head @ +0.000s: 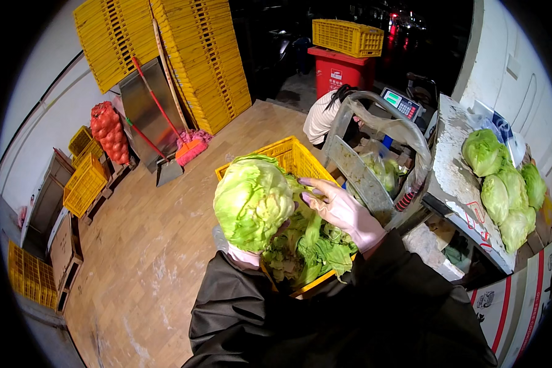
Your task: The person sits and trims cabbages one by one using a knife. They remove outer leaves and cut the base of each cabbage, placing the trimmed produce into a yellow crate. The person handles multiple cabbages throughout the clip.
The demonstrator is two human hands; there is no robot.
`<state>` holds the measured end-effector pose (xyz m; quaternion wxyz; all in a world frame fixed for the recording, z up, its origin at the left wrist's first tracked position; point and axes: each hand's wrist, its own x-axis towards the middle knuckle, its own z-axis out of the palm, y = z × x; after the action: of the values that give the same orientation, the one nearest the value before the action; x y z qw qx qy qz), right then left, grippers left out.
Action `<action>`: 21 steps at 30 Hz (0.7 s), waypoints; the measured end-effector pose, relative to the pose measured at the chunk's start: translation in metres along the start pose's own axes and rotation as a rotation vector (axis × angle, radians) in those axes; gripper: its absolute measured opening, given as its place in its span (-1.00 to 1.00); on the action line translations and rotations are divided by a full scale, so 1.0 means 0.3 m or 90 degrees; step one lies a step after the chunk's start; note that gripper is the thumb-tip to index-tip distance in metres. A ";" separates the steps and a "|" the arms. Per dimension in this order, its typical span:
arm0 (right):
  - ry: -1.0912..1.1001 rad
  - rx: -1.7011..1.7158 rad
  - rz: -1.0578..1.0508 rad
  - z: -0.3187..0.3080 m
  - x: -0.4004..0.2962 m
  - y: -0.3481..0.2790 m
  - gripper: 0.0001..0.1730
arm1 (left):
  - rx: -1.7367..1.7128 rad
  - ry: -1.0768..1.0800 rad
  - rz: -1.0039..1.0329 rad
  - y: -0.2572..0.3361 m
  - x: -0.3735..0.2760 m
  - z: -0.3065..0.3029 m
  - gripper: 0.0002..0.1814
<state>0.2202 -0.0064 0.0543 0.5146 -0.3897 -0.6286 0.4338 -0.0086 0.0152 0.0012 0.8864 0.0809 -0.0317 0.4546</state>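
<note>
A head of iceberg lettuce point(253, 204) rests in my left hand point(244, 256), which wears a pale glove and is mostly hidden beneath it. To its right, my right hand point(342, 211), gloved too with darkened fingertips, has its fingers apart near the head's right side; I cannot tell whether they touch a leaf. Below both hands stands a yellow plastic crate point(310, 162) with loose green lettuce leaves point(310, 244) inside. More lettuce heads point(506, 184) are grouped on a worn white table point(455, 170) at the right.
A person point(323, 117) crouches beyond the crate, near a metal-framed cart point(361, 168) and a digital scale point(400, 103). Stacked yellow crates point(202, 64), a broom point(191, 149), a dustpan point(169, 171) and a red mesh sack point(109, 133) stand left. A red bin point(340, 71) is behind.
</note>
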 end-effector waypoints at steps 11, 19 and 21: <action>-0.048 0.050 -0.097 -0.018 0.031 -0.199 -0.41 | 0.154 0.029 -0.069 -0.093 0.019 0.131 -0.15; -0.047 0.385 0.178 -0.048 -0.028 -0.119 -0.36 | 0.085 -0.036 -0.247 -0.071 0.009 0.124 -0.08; 0.076 0.471 0.199 -0.032 -0.051 -0.105 -0.38 | 0.150 -0.014 -0.186 -0.092 0.014 0.135 -0.18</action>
<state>0.2309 -0.0293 0.0802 0.5835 -0.2936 -0.3323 0.6804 0.0169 -0.0042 0.0385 0.9270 0.1926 0.0241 0.3210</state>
